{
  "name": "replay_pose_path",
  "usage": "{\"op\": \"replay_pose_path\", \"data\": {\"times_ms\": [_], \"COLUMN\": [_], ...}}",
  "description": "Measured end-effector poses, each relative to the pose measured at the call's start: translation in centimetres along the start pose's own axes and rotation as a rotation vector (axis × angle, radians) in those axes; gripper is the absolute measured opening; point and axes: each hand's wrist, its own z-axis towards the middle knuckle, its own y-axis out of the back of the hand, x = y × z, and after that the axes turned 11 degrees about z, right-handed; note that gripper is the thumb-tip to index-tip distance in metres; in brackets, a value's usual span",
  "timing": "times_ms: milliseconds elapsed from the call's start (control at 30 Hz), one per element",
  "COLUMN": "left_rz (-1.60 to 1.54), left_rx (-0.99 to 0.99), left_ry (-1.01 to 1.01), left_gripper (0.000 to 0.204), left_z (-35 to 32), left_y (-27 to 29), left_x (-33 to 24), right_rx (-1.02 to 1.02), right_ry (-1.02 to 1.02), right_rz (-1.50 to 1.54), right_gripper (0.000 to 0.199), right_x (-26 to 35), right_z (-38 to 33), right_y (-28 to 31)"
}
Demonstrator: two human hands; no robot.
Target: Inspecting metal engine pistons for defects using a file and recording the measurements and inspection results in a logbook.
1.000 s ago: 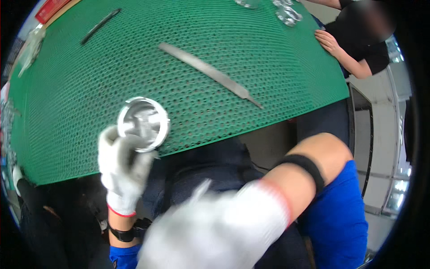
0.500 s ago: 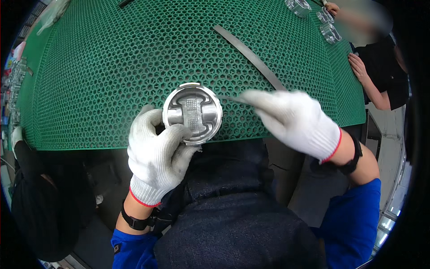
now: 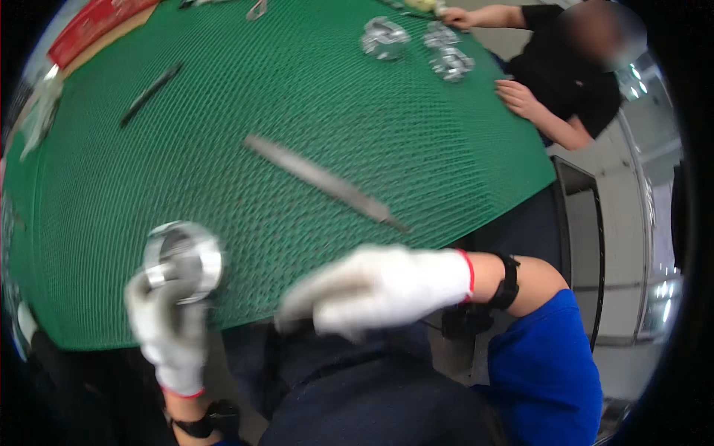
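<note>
A silvery metal piston (image 3: 210, 256) is gripped at its lower left rim by my left hand (image 3: 169, 327), over the near left part of the green mat (image 3: 223, 171). Its hollow side faces up and it is blurred. My right hand (image 3: 379, 290), in a white knitted glove like the left, hovers at the table's near edge, to the right of the piston and apart from it. Motion smears its fingers, and no tool shows in them. Beyond it a flat grey file (image 3: 320, 178) lies slantwise on the mat, its narrow tang pointing toward the near right.
Far left on the mat is a dark slim bar (image 3: 151, 93), with a red container (image 3: 97, 26) behind it. More pistons (image 3: 384, 37) stand at the far right, near a co-worker's hand (image 3: 520, 100) on the table edge. A dark metal frame (image 3: 595, 223) stands right of the table.
The view has swung, bringing more of the table's far side in. My right hand has come lower and inward; the thin tool at its fingertips no longer shows. My left hand still holds the piston.
</note>
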Motion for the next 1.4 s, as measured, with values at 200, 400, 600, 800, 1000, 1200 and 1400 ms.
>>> {"op": "replay_pose_path", "data": {"times_ms": [200, 400, 600, 800, 1000, 1200, 1400], "left_rz": [0.158, 0.374, 0.164, 0.085, -0.104, -0.17, -0.13], "left_rx": [-0.116, -0.249, -0.036, -0.007, -0.029, 0.079, 0.076], "left_ry": [0.439, 0.203, 0.048, -0.014, -0.104, -0.029, -0.02], "left_gripper": [0.042, 0.047, 0.042, 0.036, 0.058, 0.038, 0.03], "left_z": [-2.1, -2.7, -2.9, -3.3, -1.4, -3.3, -3.1], "left_y": [2.3, 1.5, 0.7, 1.0, -1.3, -1.3, -0.6], "left_x": [13.7, 6.7, 1.9, -0.2, -4.1, -3.9, -3.9], "right_rx": [-1.122, -1.41, -1.381, -1.144, -0.513, -0.359, -0.355], "right_ry": [0.031, 0.107, 0.03, 0.07, 0.297, 0.203, 0.36], "right_rz": [-0.561, -0.699, -0.119, -0.465, -0.748, -0.685, -1.145], "right_gripper": [0.048, 0.053, 0.038, 0.046, 0.043, 0.039, 0.027], "right_x": [0.5, -3.0, -3.5, -1.6, -0.6, 1.2, -0.1], "right_z": [-7.2, -10.8, -10.1, -8.1, 1.0, 2.2, -0.2], "right_y": [14.8, 29.4, 29.3, 18.9, 6.2, 0.9, 1.6]}}
